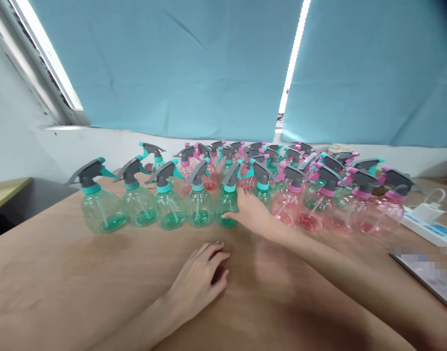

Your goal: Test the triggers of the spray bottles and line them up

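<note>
Several clear spray bottles with grey triggers stand in rows on a brown table (62, 273). The teal-green ones (168, 204) fill the left, the pink ones (329, 209) the right. My right hand (250, 212) reaches forward, fingers stretched out, and touches the base of a green spray bottle (227, 202) in the front row; it grips nothing. My left hand (201, 280) rests on the table in front of the bottles, fingers loosely curled downward and holding nothing.
A white power strip with a cable (426, 219) lies at the right edge. A flat dark-edged sheet or tablet (428, 275) sits at the near right. Blue blinds (194, 68) hang behind the bottles over a white sill.
</note>
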`<action>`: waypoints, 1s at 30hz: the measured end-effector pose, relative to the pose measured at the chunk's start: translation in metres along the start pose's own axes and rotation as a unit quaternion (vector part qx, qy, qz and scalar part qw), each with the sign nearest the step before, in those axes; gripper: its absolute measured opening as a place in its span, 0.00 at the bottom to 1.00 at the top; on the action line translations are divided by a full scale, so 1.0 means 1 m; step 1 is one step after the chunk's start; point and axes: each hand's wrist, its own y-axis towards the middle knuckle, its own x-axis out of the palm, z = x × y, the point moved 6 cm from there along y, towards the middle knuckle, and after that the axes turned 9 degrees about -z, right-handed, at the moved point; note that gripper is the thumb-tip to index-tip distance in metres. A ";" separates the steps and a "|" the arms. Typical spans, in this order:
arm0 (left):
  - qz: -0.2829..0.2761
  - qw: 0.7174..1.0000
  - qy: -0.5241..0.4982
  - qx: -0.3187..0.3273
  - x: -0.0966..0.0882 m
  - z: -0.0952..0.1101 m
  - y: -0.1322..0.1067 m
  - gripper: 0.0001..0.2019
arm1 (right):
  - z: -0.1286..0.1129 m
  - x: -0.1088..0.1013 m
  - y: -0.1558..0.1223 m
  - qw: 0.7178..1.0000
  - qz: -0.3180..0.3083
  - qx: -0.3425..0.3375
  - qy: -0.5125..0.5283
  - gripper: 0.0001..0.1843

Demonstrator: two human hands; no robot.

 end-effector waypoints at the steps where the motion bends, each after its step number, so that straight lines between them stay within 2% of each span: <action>1: -0.001 1.000 0.002 0.000 0.000 0.000 0.000 0.14 | -0.001 0.000 0.001 1.000 0.001 0.000 0.000 0.38; 5: -0.006 1.000 0.004 -0.006 0.000 -0.001 0.001 0.15 | -0.005 0.000 -0.003 1.000 0.006 0.000 0.001 0.39; 8: -0.015 1.000 -0.005 -0.014 0.000 -0.002 0.001 0.14 | -0.005 -0.008 -0.018 0.999 0.033 -0.029 0.029 0.41; 10: -0.022 0.999 -0.013 -0.019 0.000 -0.003 0.001 0.14 | 0.002 -0.018 -0.033 0.994 0.063 -0.052 0.073 0.35; 12: -0.019 0.999 -0.021 -0.020 -0.001 -0.003 0.001 0.14 | 0.017 -0.029 -0.048 0.989 0.079 -0.048 0.119 0.23; 13: -0.014 0.999 -0.026 -0.020 -0.002 -0.003 0.000 0.13 | 0.026 -0.035 -0.054 0.986 0.092 -0.034 0.136 0.17; 15: -0.002 0.999 -0.040 -0.024 -0.003 -0.004 0.000 0.12 | 0.046 -0.046 -0.065 0.981 0.118 0.000 0.155 0.14; 18: 0.007 0.997 -0.066 -0.033 -0.003 -0.008 -0.001 0.11 | 0.068 -0.052 -0.073 0.976 0.145 0.042 0.159 0.16; 21: 0.014 0.995 -0.090 -0.036 -0.003 -0.012 0.000 0.11 | 0.079 -0.045 -0.070 0.975 0.158 0.064 0.142 0.24; 25: 0.027 0.993 -0.103 -0.047 -0.007 -0.015 0.000 0.10 | 0.081 -0.028 -0.056 0.979 0.151 0.063 0.122 0.35; 30: 0.044 0.993 -0.104 -0.045 -0.011 -0.015 -0.001 0.09 | 0.079 -0.018 -0.042 0.981 0.137 0.069 0.121 0.40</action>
